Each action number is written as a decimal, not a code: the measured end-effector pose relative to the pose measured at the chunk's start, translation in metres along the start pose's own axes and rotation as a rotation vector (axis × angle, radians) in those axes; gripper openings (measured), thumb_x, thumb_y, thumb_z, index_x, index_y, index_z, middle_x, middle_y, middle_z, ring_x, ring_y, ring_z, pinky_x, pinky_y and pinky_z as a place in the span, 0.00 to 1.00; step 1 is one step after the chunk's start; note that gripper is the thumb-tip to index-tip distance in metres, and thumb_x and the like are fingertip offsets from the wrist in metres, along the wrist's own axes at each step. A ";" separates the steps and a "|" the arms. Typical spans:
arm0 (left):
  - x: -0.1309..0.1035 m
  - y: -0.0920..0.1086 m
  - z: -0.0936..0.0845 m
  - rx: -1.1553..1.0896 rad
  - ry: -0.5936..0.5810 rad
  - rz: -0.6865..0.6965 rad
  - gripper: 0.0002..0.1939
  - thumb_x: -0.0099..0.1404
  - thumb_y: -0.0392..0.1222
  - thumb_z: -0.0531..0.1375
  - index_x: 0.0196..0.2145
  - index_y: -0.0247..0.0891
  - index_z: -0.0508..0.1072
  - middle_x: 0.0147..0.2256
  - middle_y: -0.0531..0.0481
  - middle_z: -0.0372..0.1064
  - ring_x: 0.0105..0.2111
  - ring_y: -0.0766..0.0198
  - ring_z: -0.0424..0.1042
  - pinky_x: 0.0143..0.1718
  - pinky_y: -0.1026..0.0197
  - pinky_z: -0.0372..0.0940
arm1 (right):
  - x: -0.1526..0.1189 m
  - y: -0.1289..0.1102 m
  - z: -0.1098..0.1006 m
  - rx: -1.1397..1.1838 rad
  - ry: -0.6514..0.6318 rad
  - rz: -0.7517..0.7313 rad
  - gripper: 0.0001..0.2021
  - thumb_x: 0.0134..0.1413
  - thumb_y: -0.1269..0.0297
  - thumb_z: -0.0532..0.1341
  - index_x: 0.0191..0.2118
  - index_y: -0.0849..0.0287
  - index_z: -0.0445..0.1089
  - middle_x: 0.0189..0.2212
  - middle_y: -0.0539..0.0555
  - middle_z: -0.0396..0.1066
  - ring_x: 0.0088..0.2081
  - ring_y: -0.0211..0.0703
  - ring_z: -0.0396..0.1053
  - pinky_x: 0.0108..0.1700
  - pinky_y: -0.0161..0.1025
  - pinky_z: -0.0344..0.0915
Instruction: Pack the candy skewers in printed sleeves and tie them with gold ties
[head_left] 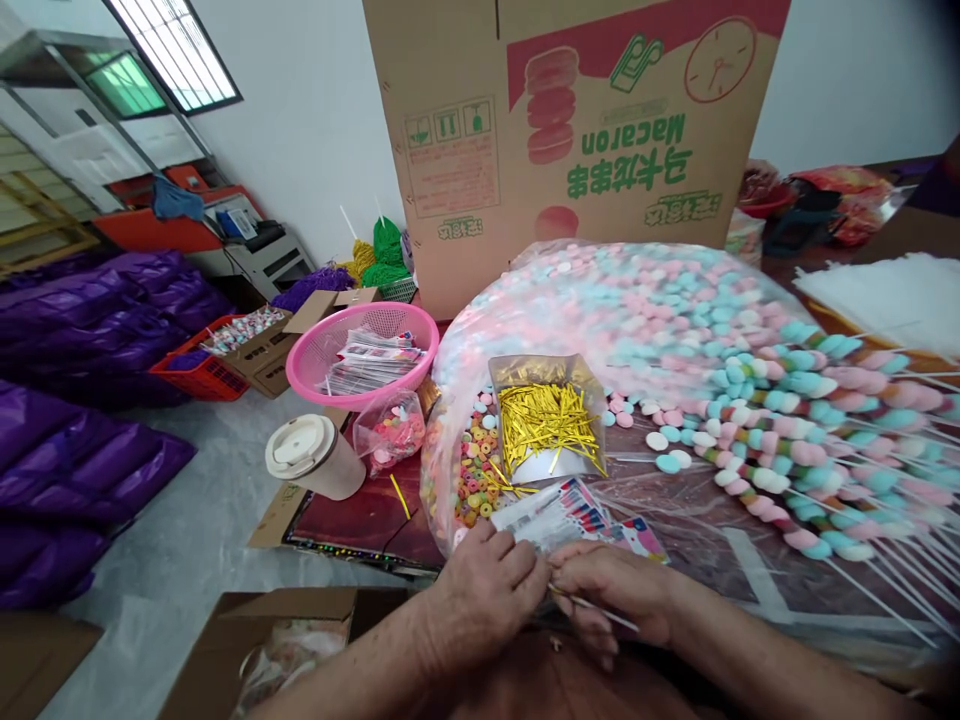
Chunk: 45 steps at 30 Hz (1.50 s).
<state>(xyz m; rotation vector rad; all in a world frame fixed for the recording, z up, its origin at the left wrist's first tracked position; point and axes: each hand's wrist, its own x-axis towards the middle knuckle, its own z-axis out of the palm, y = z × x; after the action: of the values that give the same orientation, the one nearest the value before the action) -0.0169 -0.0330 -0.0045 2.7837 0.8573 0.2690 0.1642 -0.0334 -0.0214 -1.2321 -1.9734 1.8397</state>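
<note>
Hands, two, bare, close together at the front edge of the counter (675, 520). Left hand (491, 580): fingers curled down, thumb side toward the other hand; whether it grips anything cannot be told. Right hand (619, 590): thumb and fingers pinched near one end of a thin white stick (611, 612), which slants below the palm.

Printed clear packets (577, 515), a fanned pile, lying just beyond both hands near the front edge.

Open container (551, 465), behind the packets, filled with gold twist ties (547, 420); some loose ties lie at its front left, and a single tie (400, 496) lies apart toward the left edge.

Ring-shaped sweets (472, 465), multicoloured, under clear plastic, left of the container.

Small clear bag (391, 432) of pink and red pieces, beside the lidded cup (319, 455) at the left edge.

Pink basket (300, 372), behind the cup, holding further packets.

Large clear bag (570, 300) of pink, blue and white sweets, toward the rear edge, before an upright carton (480, 120) printed "Macaron", lettering inverted.

Skewered sweets (825, 450), many, heaped toward the right edge, white sticks pointing to the front right corner.
</note>
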 end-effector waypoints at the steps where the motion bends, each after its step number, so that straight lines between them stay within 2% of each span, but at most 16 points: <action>1: -0.008 -0.003 0.001 -0.091 0.091 -0.089 0.13 0.64 0.36 0.47 0.34 0.34 0.71 0.28 0.43 0.69 0.29 0.59 0.67 0.33 0.55 0.62 | 0.007 -0.002 -0.005 -0.057 0.048 -0.038 0.14 0.54 0.72 0.43 0.22 0.58 0.59 0.10 0.43 0.54 0.13 0.34 0.59 0.20 0.31 0.60; 3: -0.019 -0.009 0.004 -0.387 0.286 -0.399 0.13 0.64 0.39 0.49 0.31 0.35 0.72 0.27 0.45 0.69 0.28 0.62 0.67 0.32 0.59 0.62 | 0.025 -0.005 -0.014 -0.284 0.297 -0.126 0.15 0.58 0.70 0.44 0.23 0.59 0.62 0.16 0.47 0.64 0.20 0.35 0.64 0.26 0.32 0.62; 5: -0.024 -0.015 0.005 -0.781 0.440 -0.795 0.12 0.61 0.46 0.53 0.29 0.36 0.71 0.23 0.50 0.67 0.22 0.67 0.64 0.24 0.65 0.60 | 0.047 -0.004 -0.017 -0.461 0.533 -0.164 0.12 0.58 0.70 0.47 0.27 0.60 0.64 0.26 0.53 0.68 0.30 0.39 0.66 0.34 0.36 0.62; 7: -0.022 -0.019 0.006 -1.148 0.538 -1.120 0.14 0.54 0.51 0.58 0.28 0.36 0.70 0.18 0.55 0.62 0.15 0.72 0.56 0.15 0.68 0.51 | 0.067 -0.001 -0.013 -0.527 0.619 -0.175 0.09 0.55 0.74 0.50 0.28 0.61 0.65 0.31 0.58 0.68 0.36 0.44 0.64 0.40 0.40 0.60; 8: -0.020 -0.019 0.007 -1.294 0.570 -1.219 0.15 0.51 0.52 0.60 0.29 0.36 0.69 0.16 0.56 0.61 0.12 0.73 0.53 0.12 0.70 0.46 | 0.074 0.001 -0.010 -0.550 0.645 -0.187 0.09 0.53 0.75 0.51 0.27 0.61 0.66 0.31 0.59 0.68 0.37 0.46 0.64 0.41 0.42 0.60; 10: -0.016 -0.019 0.007 -1.495 0.624 -1.305 0.16 0.46 0.51 0.63 0.27 0.36 0.67 0.17 0.56 0.62 0.12 0.74 0.54 0.10 0.71 0.42 | 0.081 0.006 -0.006 -0.576 0.689 -0.222 0.11 0.52 0.76 0.51 0.25 0.61 0.66 0.29 0.59 0.67 0.36 0.47 0.63 0.41 0.43 0.59; 16: -0.001 -0.016 0.010 -1.674 0.659 -1.261 0.14 0.43 0.46 0.64 0.24 0.34 0.67 0.19 0.55 0.64 0.13 0.73 0.58 0.09 0.72 0.42 | 0.072 0.013 -0.027 -0.497 0.803 -0.353 0.07 0.54 0.68 0.54 0.31 0.57 0.70 0.33 0.54 0.70 0.38 0.44 0.65 0.42 0.42 0.62; 20: 0.009 -0.015 0.013 -1.743 0.603 -1.185 0.15 0.46 0.48 0.64 0.26 0.34 0.67 0.19 0.55 0.65 0.13 0.72 0.60 0.10 0.72 0.47 | 0.067 0.018 -0.042 -0.458 0.839 -0.357 0.10 0.56 0.66 0.53 0.32 0.57 0.71 0.30 0.54 0.72 0.35 0.44 0.68 0.41 0.42 0.63; 23: 0.012 -0.010 0.017 -1.813 0.572 -1.147 0.16 0.46 0.48 0.65 0.28 0.35 0.67 0.21 0.54 0.67 0.15 0.70 0.64 0.11 0.70 0.50 | 0.062 0.019 -0.044 -0.410 0.875 -0.344 0.11 0.55 0.66 0.51 0.36 0.59 0.71 0.33 0.57 0.73 0.37 0.45 0.69 0.41 0.43 0.63; 26: 0.015 -0.003 0.024 -1.822 0.561 -1.202 0.17 0.44 0.48 0.65 0.28 0.34 0.67 0.22 0.54 0.66 0.14 0.71 0.63 0.09 0.71 0.47 | 0.048 0.010 -0.035 -0.303 0.830 -0.322 0.12 0.56 0.65 0.50 0.37 0.59 0.70 0.27 0.53 0.72 0.28 0.40 0.68 0.31 0.37 0.65; 28: 0.017 0.001 0.027 -1.797 0.556 -1.235 0.18 0.44 0.49 0.65 0.28 0.35 0.66 0.19 0.56 0.64 0.12 0.74 0.59 0.09 0.73 0.44 | 0.037 -0.001 -0.022 -0.167 0.705 -0.306 0.12 0.57 0.63 0.51 0.39 0.59 0.70 0.22 0.50 0.69 0.23 0.37 0.65 0.25 0.34 0.63; 30: 0.019 0.004 0.030 -1.749 0.543 -1.251 0.18 0.45 0.50 0.63 0.30 0.36 0.66 0.15 0.60 0.59 0.09 0.76 0.53 0.08 0.73 0.43 | 0.028 -0.011 -0.006 -0.075 0.576 -0.312 0.14 0.56 0.64 0.51 0.45 0.58 0.68 0.23 0.49 0.68 0.24 0.37 0.65 0.27 0.33 0.62; 32: 0.020 0.007 0.032 -1.704 0.534 -1.263 0.18 0.47 0.49 0.61 0.33 0.37 0.66 0.12 0.63 0.53 0.07 0.76 0.48 0.08 0.73 0.44 | 0.025 -0.016 0.008 -0.069 0.520 -0.316 0.17 0.56 0.66 0.50 0.51 0.58 0.64 0.24 0.49 0.67 0.26 0.37 0.64 0.29 0.34 0.61; 37: 0.017 0.015 0.031 -1.715 0.480 -1.216 0.13 0.49 0.45 0.56 0.33 0.37 0.66 0.12 0.62 0.54 0.08 0.76 0.47 0.09 0.72 0.45 | 0.027 -0.011 0.021 -0.034 0.530 -0.267 0.22 0.56 0.68 0.49 0.58 0.59 0.54 0.21 0.45 0.62 0.24 0.36 0.61 0.27 0.32 0.58; 42: 0.009 0.020 0.027 -1.701 0.404 -1.122 0.04 0.50 0.40 0.54 0.25 0.36 0.64 0.14 0.59 0.57 0.10 0.75 0.51 0.10 0.72 0.48 | 0.025 -0.013 0.019 0.019 0.545 -0.213 0.24 0.54 0.67 0.50 0.58 0.62 0.52 0.20 0.45 0.60 0.23 0.37 0.61 0.28 0.33 0.59; 45: 0.003 0.022 0.028 -1.680 0.349 -1.065 0.10 0.53 0.45 0.56 0.24 0.36 0.64 0.14 0.57 0.58 0.11 0.75 0.54 0.10 0.73 0.49 | 0.025 -0.013 0.022 -0.112 0.583 -0.182 0.24 0.54 0.68 0.50 0.58 0.63 0.53 0.19 0.46 0.61 0.23 0.39 0.61 0.28 0.35 0.59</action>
<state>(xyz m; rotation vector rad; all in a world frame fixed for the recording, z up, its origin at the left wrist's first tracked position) 0.0040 -0.0531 -0.0257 0.6271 1.1680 0.7600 0.1284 -0.0325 -0.0247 -1.3678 -1.7917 1.1252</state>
